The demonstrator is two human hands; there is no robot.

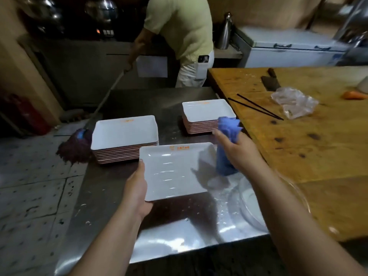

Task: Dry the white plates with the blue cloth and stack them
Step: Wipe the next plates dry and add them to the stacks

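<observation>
My left hand (137, 193) grips the near left corner of a white rectangular plate (171, 172), holding it above the steel table (175, 236). My right hand (238, 150) clutches the bunched blue cloth (227, 144) at the plate's right edge; the cloth hangs down past the rim. A stack of white plates (124, 134) stands at the left behind the held plate. A second stack of plates (206, 113) stands farther back on the right.
A wooden counter (298, 146) on the right carries a cleaver (270, 81), black chopsticks (256, 107), a crumpled plastic bag (294, 102) and a carrot (354, 95). A clear bowl (258, 212) sits near my right forearm. A person (179, 36) mops with a purple mop (76, 146).
</observation>
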